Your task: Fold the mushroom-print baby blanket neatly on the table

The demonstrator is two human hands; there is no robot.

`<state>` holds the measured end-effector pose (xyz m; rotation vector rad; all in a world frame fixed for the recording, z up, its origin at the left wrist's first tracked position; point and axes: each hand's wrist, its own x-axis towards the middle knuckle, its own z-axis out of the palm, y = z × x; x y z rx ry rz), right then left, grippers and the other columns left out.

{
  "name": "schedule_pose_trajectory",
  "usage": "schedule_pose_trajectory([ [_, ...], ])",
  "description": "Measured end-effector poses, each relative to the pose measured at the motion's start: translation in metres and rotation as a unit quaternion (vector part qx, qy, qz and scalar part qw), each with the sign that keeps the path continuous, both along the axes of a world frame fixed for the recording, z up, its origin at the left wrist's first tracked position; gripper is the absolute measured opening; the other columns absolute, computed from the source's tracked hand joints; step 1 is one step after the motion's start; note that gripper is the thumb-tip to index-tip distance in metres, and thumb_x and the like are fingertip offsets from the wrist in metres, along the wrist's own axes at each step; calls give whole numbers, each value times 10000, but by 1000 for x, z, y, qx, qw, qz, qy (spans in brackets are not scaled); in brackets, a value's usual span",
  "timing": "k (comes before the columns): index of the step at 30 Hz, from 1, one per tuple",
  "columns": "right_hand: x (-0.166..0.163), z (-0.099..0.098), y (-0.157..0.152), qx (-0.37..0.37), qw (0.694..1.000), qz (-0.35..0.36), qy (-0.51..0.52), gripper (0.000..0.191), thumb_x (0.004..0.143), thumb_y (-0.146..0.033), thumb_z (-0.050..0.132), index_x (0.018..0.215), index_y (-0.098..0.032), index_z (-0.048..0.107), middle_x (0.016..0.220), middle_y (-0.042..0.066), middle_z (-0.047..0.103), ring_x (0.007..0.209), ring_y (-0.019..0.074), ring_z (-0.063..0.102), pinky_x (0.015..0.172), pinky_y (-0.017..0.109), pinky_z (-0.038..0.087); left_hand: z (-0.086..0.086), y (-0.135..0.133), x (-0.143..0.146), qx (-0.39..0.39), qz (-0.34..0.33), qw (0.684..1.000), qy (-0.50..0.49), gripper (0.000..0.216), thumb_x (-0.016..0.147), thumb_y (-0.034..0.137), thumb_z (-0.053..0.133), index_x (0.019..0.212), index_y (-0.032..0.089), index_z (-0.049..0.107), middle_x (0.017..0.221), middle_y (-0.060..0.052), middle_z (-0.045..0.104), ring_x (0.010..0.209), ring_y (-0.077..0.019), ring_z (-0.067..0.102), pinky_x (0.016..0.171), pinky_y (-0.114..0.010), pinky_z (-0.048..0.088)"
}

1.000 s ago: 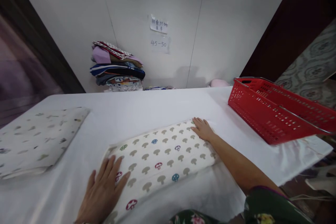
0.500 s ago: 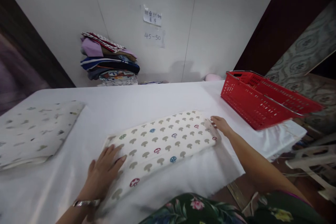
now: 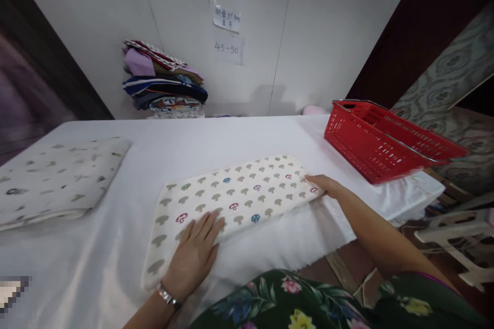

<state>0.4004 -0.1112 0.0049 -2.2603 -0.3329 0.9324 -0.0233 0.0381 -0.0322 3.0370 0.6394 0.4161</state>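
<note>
A cream pillow printed with small mushrooms [image 3: 231, 200] lies flat on the white table [image 3: 216, 139], angled from near left to far right. My left hand [image 3: 195, 254] rests palm down on its near edge, fingers stretched flat. My right hand [image 3: 326, 185] touches the pillow's right end, its fingers extended along the corner. Neither hand grips anything.
A second cream pillow with faint prints [image 3: 54, 180] lies at the left of the table. A red plastic basket [image 3: 382, 139] stands at the right edge. A pile of folded cloths [image 3: 164, 82] sits at the back by the wall.
My left hand slid right along the pillow's near edge. My right hand moved from the pillow's top corner to its right end. The view shifted slightly.
</note>
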Motion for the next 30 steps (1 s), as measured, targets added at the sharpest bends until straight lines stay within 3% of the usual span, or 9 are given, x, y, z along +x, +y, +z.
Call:
schedule_pose_trajectory([
  [6, 4, 2, -14, 72, 997, 14, 5, 343, 701, -380, 651, 934, -132, 613, 932, 123, 685, 809, 208, 647, 662, 280, 524, -1, -3, 2, 7, -11, 1000, 27, 705, 684, -32, 307, 1334, 222, 405, 1432, -20, 307, 1311, -196, 298, 1066, -396, 280],
  [12, 14, -14, -26, -48, 978, 81, -187, 336, 696, -397, 642, 876, -113, 637, 894, 138, 666, 846, 279, 619, 738, 380, 487, -2, -11, -4, -25, -40, 997, 55, 796, 629, -76, 303, 1361, 237, 347, 1458, -15, 249, 1346, -184, 209, 1088, -413, 244],
  [15, 0, -16, -21, -73, 930, 139, -333, 457, 750, -401, 575, 1104, -111, 577, 1059, 167, 617, 983, 306, 580, 832, 423, 456, 9, -13, -3, -69, -42, 995, 65, 711, 698, -5, 348, 1374, 213, 318, 1466, -34, 230, 1353, -195, 186, 1090, -430, 239],
  [18, -44, -12, -5, 29, 854, 228, -467, 550, 837, -397, 443, 1326, -149, 396, 1339, 151, 435, 1240, 298, 385, 1008, 457, 322, 19, -15, 8, -87, -29, 995, 35, 548, 840, 260, 424, 1374, 194, 318, 1459, -73, 249, 1351, -237, 186, 1088, -474, 220],
  [21, -108, -13, 15, 107, 782, 400, -465, 590, 879, -460, 357, 1399, -192, 288, 1475, 83, 220, 1357, 268, 150, 1089, 468, 164, 17, -20, 23, -65, -10, 998, 2, 576, 863, 479, 411, 1361, 197, 346, 1452, -94, 265, 1353, -274, 166, 1092, -519, 153],
  [24, -158, -23, 25, 114, 718, 549, -412, 647, 863, -544, 365, 1418, -236, 245, 1486, 63, 166, 1367, 270, 93, 1094, 498, 85, 5, -24, 31, -59, -13, 998, 16, 667, 828, 589, 400, 1369, 204, 333, 1452, -99, 264, 1349, -296, 169, 1089, -532, 126],
  [27, -174, -33, 23, 105, 705, 593, -376, 678, 847, -576, 381, 1424, -260, 217, 1481, 65, 169, 1362, 272, 118, 1092, 508, 67, -2, -25, 29, -74, -18, 996, 37, 723, 806, 649, 366, 1383, 219, 303, 1463, -87, 239, 1348, -293, 173, 1088, -520, 132],
  [30, -171, -29, 23, 93, 710, 604, -350, 652, 867, -563, 346, 1431, -289, 164, 1489, 45, 131, 1366, 253, 103, 1093, 496, 71, 5, -23, 26, -111, -23, 992, 51, 690, 824, 650, 315, 1375, 235, 316, 1457, -71, 258, 1344, -264, 202, 1085, -491, 171],
])
